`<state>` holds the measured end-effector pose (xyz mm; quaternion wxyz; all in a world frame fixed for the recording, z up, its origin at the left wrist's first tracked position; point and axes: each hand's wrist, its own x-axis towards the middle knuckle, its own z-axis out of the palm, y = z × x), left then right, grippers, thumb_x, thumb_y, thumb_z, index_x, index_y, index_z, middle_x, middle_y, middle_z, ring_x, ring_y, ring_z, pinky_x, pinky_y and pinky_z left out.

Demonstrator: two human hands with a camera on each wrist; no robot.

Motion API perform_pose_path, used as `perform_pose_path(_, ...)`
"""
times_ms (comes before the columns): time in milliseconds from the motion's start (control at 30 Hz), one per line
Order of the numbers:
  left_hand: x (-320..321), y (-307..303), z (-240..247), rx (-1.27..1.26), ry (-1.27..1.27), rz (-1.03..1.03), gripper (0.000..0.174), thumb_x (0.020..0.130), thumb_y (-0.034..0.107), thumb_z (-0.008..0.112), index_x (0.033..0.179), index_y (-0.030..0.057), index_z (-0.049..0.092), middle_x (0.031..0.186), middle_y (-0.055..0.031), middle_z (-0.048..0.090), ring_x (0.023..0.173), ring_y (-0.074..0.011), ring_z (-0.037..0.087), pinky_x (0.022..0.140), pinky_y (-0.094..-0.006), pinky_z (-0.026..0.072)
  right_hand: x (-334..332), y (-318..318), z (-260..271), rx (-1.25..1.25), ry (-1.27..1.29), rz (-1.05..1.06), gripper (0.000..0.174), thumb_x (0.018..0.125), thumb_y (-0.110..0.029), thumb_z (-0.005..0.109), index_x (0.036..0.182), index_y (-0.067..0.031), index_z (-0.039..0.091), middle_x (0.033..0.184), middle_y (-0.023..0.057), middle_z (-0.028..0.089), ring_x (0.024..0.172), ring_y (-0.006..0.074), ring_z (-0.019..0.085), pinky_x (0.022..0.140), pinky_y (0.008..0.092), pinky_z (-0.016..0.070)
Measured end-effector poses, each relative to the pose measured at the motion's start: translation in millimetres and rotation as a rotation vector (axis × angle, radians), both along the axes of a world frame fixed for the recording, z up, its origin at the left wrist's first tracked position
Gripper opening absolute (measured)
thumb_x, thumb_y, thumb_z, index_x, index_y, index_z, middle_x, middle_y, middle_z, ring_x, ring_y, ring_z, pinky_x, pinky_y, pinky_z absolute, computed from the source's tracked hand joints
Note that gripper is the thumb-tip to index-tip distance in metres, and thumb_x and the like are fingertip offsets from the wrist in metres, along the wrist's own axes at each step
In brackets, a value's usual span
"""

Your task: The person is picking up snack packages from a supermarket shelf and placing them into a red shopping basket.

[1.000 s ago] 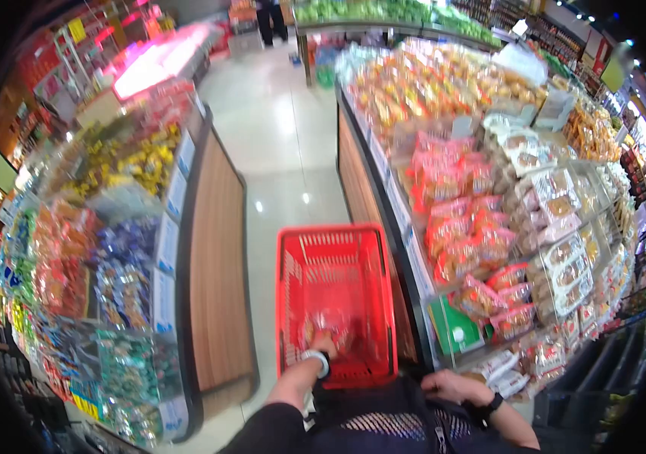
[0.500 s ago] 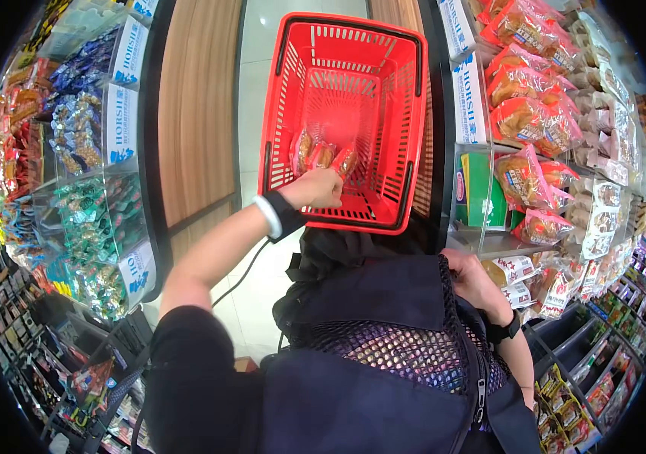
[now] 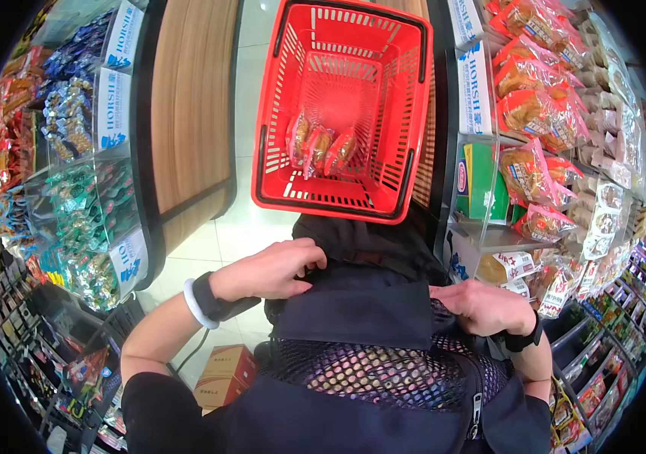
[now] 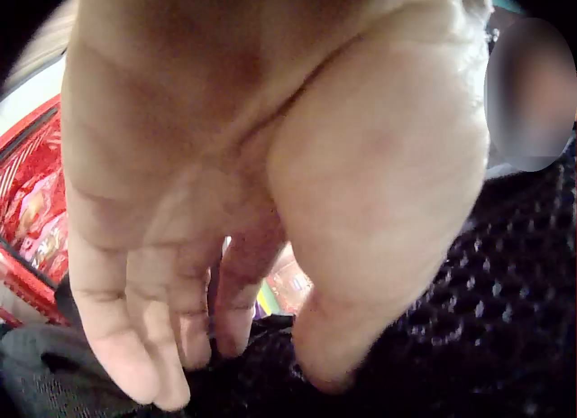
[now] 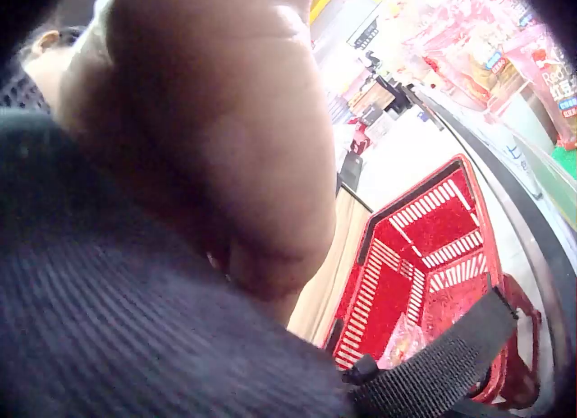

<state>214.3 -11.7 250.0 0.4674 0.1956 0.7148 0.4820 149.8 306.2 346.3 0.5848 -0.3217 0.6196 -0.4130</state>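
Note:
A black mesh bag point(image 3: 383, 367) with a flap and a zip lies against the person's front. The left hand point(image 3: 273, 268) is at the flap's upper left, its fingers loosely bent. In the left wrist view nothing lies between the thumb and fingers point(image 4: 149, 346). At the bag's upper right edge the right hand point(image 3: 489, 306) grips the dark fabric; in the right wrist view its fingertips are hidden. Ahead of the bag is a red shopping basket point(image 3: 414, 113). Three bread packets point(image 3: 317, 151) in clear and pink wrapping lie together on its bottom, at the near left.
Shelves of pink-wrapped bread packets point(image 3: 535, 113) stand close on the right. To the left, a wood-panelled stand point(image 3: 194, 113) holds bins of wrapped sweets point(image 3: 84, 200). Below the left forearm, a cardboard box point(image 3: 224, 374) sits on the tiled floor.
The left hand has let go of the packets, come out of the basket and moved back to the bag. The right hand stays at the bag's edge. The head view has tilted down.

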Motion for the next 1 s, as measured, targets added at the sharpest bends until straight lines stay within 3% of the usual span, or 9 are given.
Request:
perform_pose_path(67, 12, 4, -11, -0.088, 0.048, 0.092, 0.032, 0.071, 0.000, 0.065, 0.101, 0.0016, 0.054, 0.091, -0.0118, 0.054, 0.076, -0.0244, 0.059, 0.070, -0.0326, 0.0493, -1, 6, -7, 0.092, -0.082, -0.072, 0.056, 0.062, 0.013, 0.040, 0.116, 0.0042, 0.052, 0.109, 0.0234, 0.058, 0.102, 0.0348, 0.058, 0.085, 0.0365, 0.0468)
perform_pose_path(167, 14, 7, -9, -0.033, -0.040, 0.171, 0.032, 0.073, -0.001, 0.062, 0.103, 0.0034, 0.051, 0.091, -0.0135, 0.053, 0.077, -0.0296, 0.057, 0.067, -0.0371, 0.0476, -1, -6, -19, 0.169, -0.227, -0.439, 0.026, 0.080, 0.003, 0.048, 0.105, 0.0037, 0.056, 0.095, 0.0190, 0.062, 0.090, 0.0306, 0.061, 0.076, 0.0321, 0.0485)
perform_pose_path(300, 28, 2, -23, -0.077, 0.006, 0.261, 0.038, 0.073, 0.004, 0.064, 0.108, 0.0036, 0.049, 0.091, -0.0163, 0.056, 0.077, -0.0299, 0.057, 0.073, -0.0358, 0.0491, 14, -4, -58, 0.243, -0.050, -0.450, 0.019, 0.081, -0.007, 0.060, 0.097, 0.0016, 0.058, 0.086, 0.0159, 0.062, 0.079, 0.0274, 0.061, 0.069, 0.0316, 0.0488)
perform_pose_path(400, 39, -5, -42, -0.115, 0.033, 0.211, 0.031, 0.075, 0.009, 0.064, 0.103, 0.0014, 0.052, 0.091, -0.0180, 0.061, 0.082, -0.0310, 0.060, 0.074, -0.0365, 0.0492, 14, -12, -66, 0.206, 0.213, -0.326, 0.030, 0.071, -0.007, 0.072, 0.097, -0.0001, 0.060, 0.075, 0.0139, 0.061, 0.071, 0.0288, 0.062, 0.062, 0.0343, 0.0486)
perform_pose_path(467, 49, -5, -51, -0.098, 0.108, 0.228, 0.028, 0.075, 0.011, 0.064, 0.100, 0.0006, 0.053, 0.089, -0.0180, 0.062, 0.082, -0.0321, 0.061, 0.072, -0.0377, 0.0491, 11, -12, -71, 0.191, 0.226, -0.308, 0.030, 0.071, -0.008, 0.072, 0.098, -0.0001, 0.059, 0.075, 0.0139, 0.061, 0.071, 0.0293, 0.062, 0.063, 0.0350, 0.0489)
perform_pose_path(567, 52, 9, -43, -0.088, -0.163, 0.456, 0.023, 0.075, 0.013, 0.063, 0.093, 0.0002, 0.055, 0.080, -0.0175, 0.060, 0.073, -0.0355, 0.059, 0.067, -0.0385, 0.0483, 8, -15, -81, 0.177, 0.230, -0.228, 0.034, 0.071, -0.008, 0.072, 0.101, -0.0004, 0.058, 0.077, 0.0125, 0.060, 0.070, 0.0273, 0.061, 0.061, 0.0348, 0.0490)
perform_pose_path(633, 44, 17, -19, -0.239, 0.195, 0.378, 0.019, 0.076, 0.013, 0.062, 0.086, 0.0004, 0.053, 0.072, -0.0159, 0.055, 0.065, -0.0356, 0.056, 0.060, -0.0395, 0.0465, 10, -19, -86, 0.177, 0.220, -0.168, 0.038, 0.070, -0.007, 0.072, 0.104, -0.0006, 0.057, 0.079, 0.0111, 0.058, 0.068, 0.0249, 0.060, 0.059, 0.0338, 0.0489)
perform_pose_path(733, 45, 17, -3, -0.258, 0.414, 0.324, 0.015, 0.077, 0.012, 0.061, 0.079, 0.0006, 0.050, 0.069, -0.0149, 0.052, 0.062, -0.0350, 0.055, 0.055, -0.0404, 0.0448, 17, -28, -85, 0.043, 0.465, -0.223, 0.035, 0.069, -0.008, 0.068, 0.102, -0.0036, 0.060, 0.090, 0.0123, 0.056, 0.079, 0.0323, 0.059, 0.065, 0.0399, 0.0494)
perform_pose_path(1000, 10, 50, 32, -0.119, 0.658, 0.201, 0.015, 0.074, 0.012, 0.061, 0.074, 0.0036, 0.049, 0.067, -0.0114, 0.050, 0.059, -0.0297, 0.055, 0.050, -0.0389, 0.0451, 24, 1, -45, 0.228, 0.658, -0.208, 0.032, 0.066, 0.000, 0.060, 0.097, -0.0036, 0.057, 0.084, 0.0129, 0.050, 0.075, 0.0329, 0.057, 0.064, 0.0407, 0.0489)
